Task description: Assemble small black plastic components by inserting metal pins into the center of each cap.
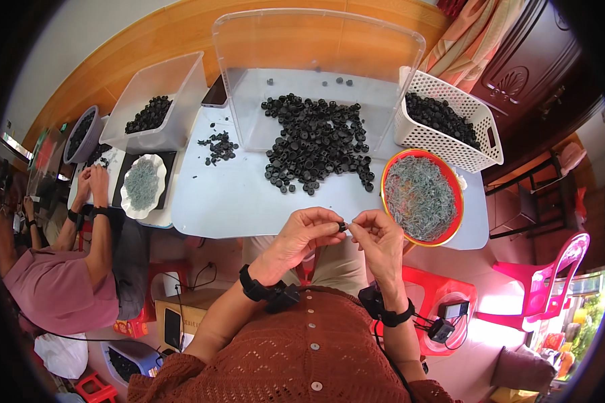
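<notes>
Just beyond the table's near edge, my left hand (301, 236) pinches a small black plastic part (343, 227) between thumb and fingertips. My right hand (379, 243) meets it from the other side, its thumb and forefinger pressed together right by the part. Whatever those right fingertips hold is too small to make out. A heap of small round black plastic parts (312, 138) lies on the pale blue table (205, 208) in front of me. To the right of the heap, a red-rimmed basin (459, 208) holds a tangle of thin grey-green pieces (420, 195).
A clear plastic bin (225, 101) stands tipped up behind the heap. At right is a white perforated basket (487, 151) of black parts; at left, a translucent tub (191, 80) and a small black pile (218, 148). A co-worker (67, 282) sits at left beside a white scalloped dish (160, 178).
</notes>
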Motion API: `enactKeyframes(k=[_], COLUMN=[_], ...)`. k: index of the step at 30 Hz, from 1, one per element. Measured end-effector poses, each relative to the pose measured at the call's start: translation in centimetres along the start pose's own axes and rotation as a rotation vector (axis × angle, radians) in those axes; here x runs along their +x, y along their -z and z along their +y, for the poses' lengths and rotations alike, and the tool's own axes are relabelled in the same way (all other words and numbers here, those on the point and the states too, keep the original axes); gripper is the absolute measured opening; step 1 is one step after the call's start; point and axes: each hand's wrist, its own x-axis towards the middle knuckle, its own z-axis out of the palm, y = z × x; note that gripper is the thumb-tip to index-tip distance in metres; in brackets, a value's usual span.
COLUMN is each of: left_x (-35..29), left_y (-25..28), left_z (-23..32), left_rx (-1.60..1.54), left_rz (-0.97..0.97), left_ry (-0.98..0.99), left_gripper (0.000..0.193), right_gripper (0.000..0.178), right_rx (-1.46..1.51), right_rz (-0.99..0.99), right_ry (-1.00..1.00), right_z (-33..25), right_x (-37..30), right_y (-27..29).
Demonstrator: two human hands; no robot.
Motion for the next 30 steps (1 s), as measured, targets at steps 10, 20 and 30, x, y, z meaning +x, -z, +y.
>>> enactKeyframes(k=[10,20,30], left_x=[-0.5,-1.0,-1.3], left_y=[-0.2,-0.9,-0.4], left_z=[-0.5,-0.4,-1.5], left_rx=[-0.022,0.037,-0.004], left_rz=[0.040,0.102,0.118], left_ry=[-0.015,-0.032,0.060], left_gripper=[0.013,0.011,0.011], right_gripper=[0.008,0.011,0.023], right_rx=[-0.253,-0.480,-0.350], right_rz=[0.088,0.096,0.134], right_ry=[0.167,0.377,0.306], right_z=[0.1,-0.5,1.7], right_x=[-0.4,-1.1,-1.8], right_y=[-0.6,-1.8,-2.4])
